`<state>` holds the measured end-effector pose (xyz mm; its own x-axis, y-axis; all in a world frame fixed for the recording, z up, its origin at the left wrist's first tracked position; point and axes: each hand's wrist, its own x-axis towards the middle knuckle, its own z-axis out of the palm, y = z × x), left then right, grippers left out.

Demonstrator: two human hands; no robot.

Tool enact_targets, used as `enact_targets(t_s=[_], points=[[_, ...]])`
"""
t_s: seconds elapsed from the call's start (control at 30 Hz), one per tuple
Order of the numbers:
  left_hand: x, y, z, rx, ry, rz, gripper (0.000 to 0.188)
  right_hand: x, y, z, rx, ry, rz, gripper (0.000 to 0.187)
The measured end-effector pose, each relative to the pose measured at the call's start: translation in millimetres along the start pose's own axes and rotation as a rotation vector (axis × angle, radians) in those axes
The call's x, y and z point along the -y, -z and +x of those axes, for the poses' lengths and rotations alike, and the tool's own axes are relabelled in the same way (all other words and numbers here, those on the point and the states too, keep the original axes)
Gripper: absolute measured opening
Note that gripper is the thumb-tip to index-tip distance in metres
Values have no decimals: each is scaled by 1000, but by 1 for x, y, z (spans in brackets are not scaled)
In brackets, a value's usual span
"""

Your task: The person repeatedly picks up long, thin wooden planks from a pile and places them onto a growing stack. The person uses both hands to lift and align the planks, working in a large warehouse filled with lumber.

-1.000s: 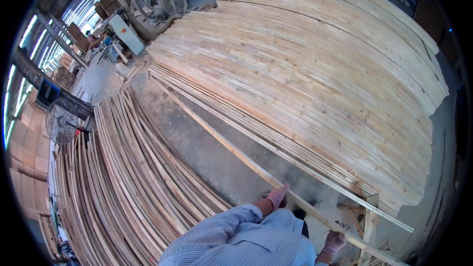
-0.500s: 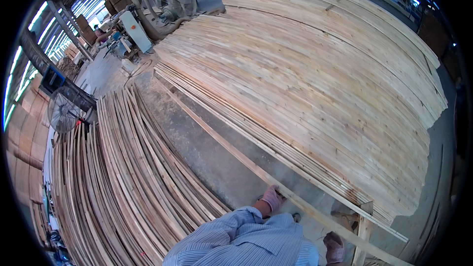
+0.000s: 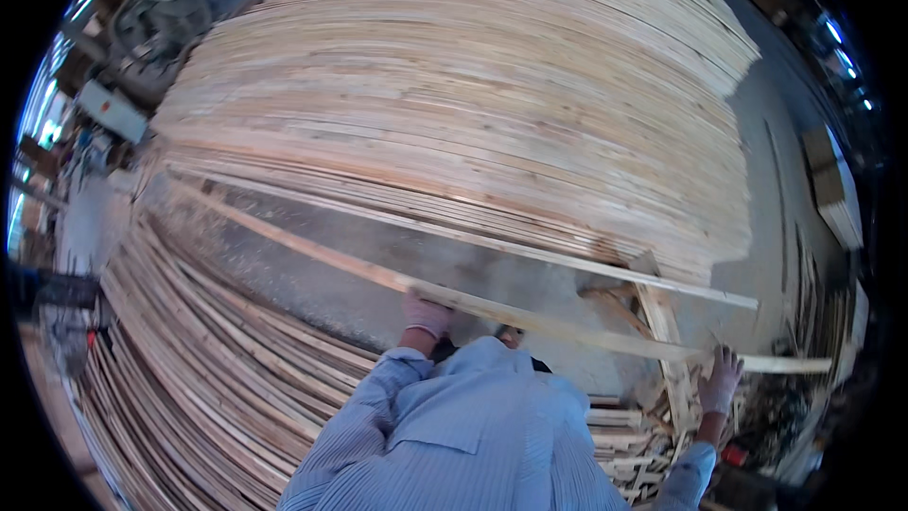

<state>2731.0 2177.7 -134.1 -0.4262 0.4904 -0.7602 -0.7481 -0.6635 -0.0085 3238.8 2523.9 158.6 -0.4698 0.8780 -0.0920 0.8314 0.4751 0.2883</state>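
Observation:
A long, thin wooden strip [image 3: 549, 324] runs slantwise in front of my body, from the far left down to the near right. My left hand [image 3: 427, 315], in a pinkish work glove, grips its near edge at about mid-length. Farther right, my gloved right hand [image 3: 723, 382] has its fingers closed around the strip near its right end. Just beyond lies another pale strip [image 3: 567, 262], roughly along the front of a broad stack of planks [image 3: 473, 114]. Below the right part of the held strip stands a wooden support [image 3: 662, 317].
Many long strips lie in a pile [image 3: 218, 350] at the left. Dusty concrete floor [image 3: 378, 237] shows between this pile and the stack. A pale machine cabinet [image 3: 112, 110] stands far left. Scrap pieces [image 3: 629, 459] lie near right, and a stacked bundle [image 3: 832, 180] stands at the far right.
My view has turned to the right. My right hand has come up and out to the strip's right end, while my left hand keeps its grip. The strip now lies more crosswise in view.

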Motion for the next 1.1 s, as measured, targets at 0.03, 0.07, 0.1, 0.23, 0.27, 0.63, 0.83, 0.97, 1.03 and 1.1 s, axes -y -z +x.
enact_targets(t_s=[0.03,0.07,0.1,0.23,0.27,0.63,0.83,0.97,1.03,1.1], points=[[0,0,-1,-10,9,20,52,-8,6,2,-11,42,5,63],[-5,-2,-3,-18,-4,37,53,-13,12,9,-31,97,16,55],[-7,-3,-4,-20,-9,60,54,-20,10,15,-31,79,36,51],[-24,5,-11,-53,-39,101,59,-34,-9,47,-52,63,93,37],[-23,10,-11,-61,-34,108,60,-34,-13,54,-61,76,109,35],[-10,-4,-60,-293,-241,35,70,-49,-113,41,28,277,199,27],[-66,-12,-71,-328,-416,121,62,22,-123,57,403,222,296,49],[-123,-33,-67,-364,-547,248,50,79,-94,40,384,410,417,48],[-150,-47,-63,-336,-580,295,46,92,-110,38,304,504,399,47],[-187,-47,-49,-370,-621,339,42,104,-155,39,176,685,196,46]])
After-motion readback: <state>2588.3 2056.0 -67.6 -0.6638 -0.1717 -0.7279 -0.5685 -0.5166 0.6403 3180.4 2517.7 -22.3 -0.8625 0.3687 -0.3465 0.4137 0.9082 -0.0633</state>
